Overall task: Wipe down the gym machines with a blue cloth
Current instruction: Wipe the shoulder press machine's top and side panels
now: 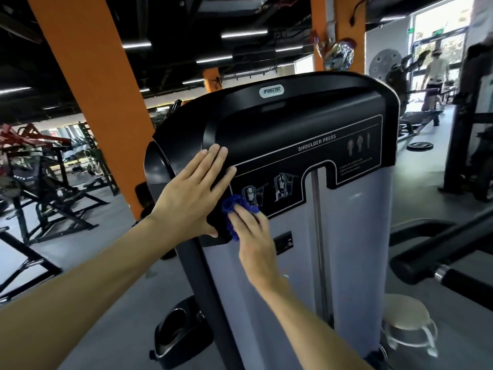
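Blue cloth [236, 209] on shoulder press machine [306, 145].
Right hand [253, 236] presses the bunched cloth; left hand [192, 193] rests flat, fingers straight.

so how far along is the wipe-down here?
Done: can't tell; no wiped area shows. In hand: right hand presses the blue cloth on the shoulder press machine by its black instruction panel; left hand rests flat there. Left: grey shroud below, other machines behind.

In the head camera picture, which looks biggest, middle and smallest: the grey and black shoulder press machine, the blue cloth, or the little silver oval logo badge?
1. Grey and black shoulder press machine, by far.
2. Bunched blue cloth, partly hidden under the right hand.
3. Silver oval logo badge, though it sits farther from the camera, so this is unsure.
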`<state>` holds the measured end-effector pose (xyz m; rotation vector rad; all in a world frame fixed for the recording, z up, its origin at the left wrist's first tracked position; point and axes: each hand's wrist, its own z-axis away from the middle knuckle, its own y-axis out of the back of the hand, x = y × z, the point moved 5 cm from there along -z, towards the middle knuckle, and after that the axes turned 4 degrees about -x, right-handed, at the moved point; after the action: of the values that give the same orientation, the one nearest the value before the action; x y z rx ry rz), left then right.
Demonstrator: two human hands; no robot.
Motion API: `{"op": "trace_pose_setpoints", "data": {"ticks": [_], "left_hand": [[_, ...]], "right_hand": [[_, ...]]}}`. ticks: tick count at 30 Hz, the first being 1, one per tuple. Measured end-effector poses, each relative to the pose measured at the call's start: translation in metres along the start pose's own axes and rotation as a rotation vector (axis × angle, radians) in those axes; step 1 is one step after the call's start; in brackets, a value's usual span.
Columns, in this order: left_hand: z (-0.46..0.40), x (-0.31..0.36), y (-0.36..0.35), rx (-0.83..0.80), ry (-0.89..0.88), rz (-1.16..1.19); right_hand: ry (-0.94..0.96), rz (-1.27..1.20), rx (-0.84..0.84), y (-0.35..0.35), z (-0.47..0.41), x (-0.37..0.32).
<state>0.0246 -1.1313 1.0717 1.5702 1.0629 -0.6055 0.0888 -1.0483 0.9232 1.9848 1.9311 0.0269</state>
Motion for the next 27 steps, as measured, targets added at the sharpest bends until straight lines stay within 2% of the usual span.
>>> {"op": "trace_pose_setpoints", "data": {"ticks": [2, 6, 9, 11, 13, 15, 18, 23, 27], "left_hand": [[0.001, -0.007, -0.002, -0.012, -0.039, -0.037], [0.0, -0.01, -0.004, -0.005, -0.075, -0.1], [0.001, -0.01, -0.005, -0.003, -0.074, -0.119], [0.001, -0.011, -0.006, -0.012, -0.075, -0.123], [0.001, -0.015, -0.005, -0.023, -0.087, -0.14], [0.002, -0.021, -0.002, -0.044, -0.118, -0.179], [0.003, -0.028, 0.001, -0.091, -0.16, -0.229], [0.005, -0.027, 0.0, -0.078, -0.131, -0.231], [0.005, -0.03, 0.0, -0.042, -0.106, -0.18]], "right_hand": [[-0.047, 0.034, 0.011, 0.013, -0.021, 0.032], [-0.472, -0.014, 0.195, 0.051, -0.074, 0.093], [-0.604, -0.055, 0.26, 0.051, -0.088, 0.072], [-0.525, -0.087, 0.235, 0.035, -0.076, 0.025], [-0.389, -0.141, 0.141, 0.013, -0.048, -0.026], [-0.395, -0.219, 0.069, 0.002, -0.018, -0.05], [-0.48, -0.287, 0.02, 0.005, -0.011, -0.047], [-0.343, -0.203, 0.115, 0.016, -0.075, -0.039], [-0.295, -0.178, 0.069, 0.007, -0.036, -0.031]]}}
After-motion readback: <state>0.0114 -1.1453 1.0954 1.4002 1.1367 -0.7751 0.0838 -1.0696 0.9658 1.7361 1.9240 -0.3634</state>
